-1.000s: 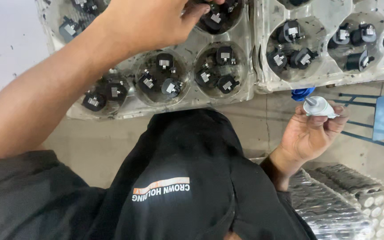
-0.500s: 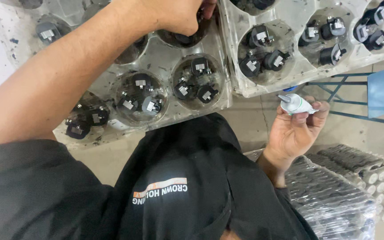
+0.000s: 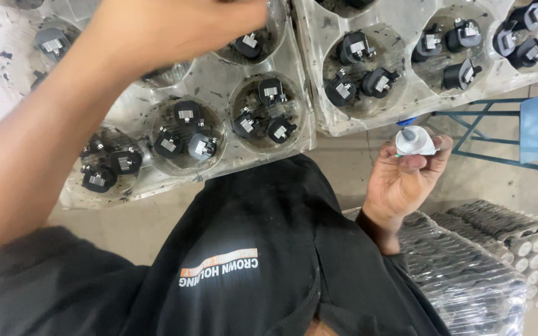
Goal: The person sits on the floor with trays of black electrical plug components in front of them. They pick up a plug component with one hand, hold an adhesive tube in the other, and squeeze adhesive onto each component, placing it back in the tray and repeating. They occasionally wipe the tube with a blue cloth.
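Compared with the earlier pictures, the left hand [image 3: 175, 31] has come lower and more to its own side over the trays. It now fills a bigger part of the view and is blurred from motion. The right hand [image 3: 406, 180] has moved only a little toward the left hand and keeps its grip on the same piece.

The left hand reaches forward over the clear plastic tray [image 3: 219, 81]. Its fingers are at the far cup, above some small black parts [image 3: 263, 115] which lie three or so in each round cup. Because of the blur and the picture edge I cannot tell if the fingers are closed on a part or are free.

The right hand is nearer to the body, just below the edge of the second tray [image 3: 319, 93]. It pinches a small white part [image 3: 413, 142] between the thumb and the fingertips, with the palm turned toward the person.

The white part seems to lie with its wider body across the fingertips, so its long axis goes from side to side. Its short stub points away from the person, toward the second tray.

In my judgement the work goes well if the right hand holds the stub steady and uncovered, and the left hand takes one black part only, without disturbing its neighbours in the cup.

Under the right wrist lies a wrapped bundle of cylinders [image 3: 468, 267], and beyond the right hand is a blue metal frame [image 3: 499, 124]
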Demonstrator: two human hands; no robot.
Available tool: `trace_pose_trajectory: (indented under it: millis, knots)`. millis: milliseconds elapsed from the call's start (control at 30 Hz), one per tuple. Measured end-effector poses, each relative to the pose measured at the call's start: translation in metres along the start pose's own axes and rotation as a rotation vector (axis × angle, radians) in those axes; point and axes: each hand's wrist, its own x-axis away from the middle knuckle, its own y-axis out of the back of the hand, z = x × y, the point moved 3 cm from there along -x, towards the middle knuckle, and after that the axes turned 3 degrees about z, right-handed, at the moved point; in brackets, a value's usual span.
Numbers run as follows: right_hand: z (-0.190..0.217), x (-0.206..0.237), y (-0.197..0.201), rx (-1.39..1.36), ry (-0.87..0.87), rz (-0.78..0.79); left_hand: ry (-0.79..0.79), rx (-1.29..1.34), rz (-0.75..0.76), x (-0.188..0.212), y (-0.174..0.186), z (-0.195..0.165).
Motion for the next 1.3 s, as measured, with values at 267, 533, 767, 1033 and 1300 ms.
trace_pose_trajectory:
  millis: [267,533,767,1033,1300]
  knots:
    - [-0.007,0.004,-0.053,0.296,0.210,0.175,0.353,1.076,-0.426,0.129,0.009,-0.071]
    - [-0.032,0.023,-0.101,0.501,0.445,0.376,0.305,0.927,-0.699,0.162,-0.054,-0.076]
    - [-0.038,0.035,-0.118,0.575,0.508,0.408,0.210,1.115,-0.654,0.173,-0.055,-0.078]
    - [-0.044,0.039,-0.129,0.712,0.613,0.464,0.172,1.070,-0.660,0.181,-0.050,-0.073]
    - [-0.045,0.033,-0.140,0.662,0.715,0.568,0.181,1.138,-0.628,0.182,-0.048,-0.068]
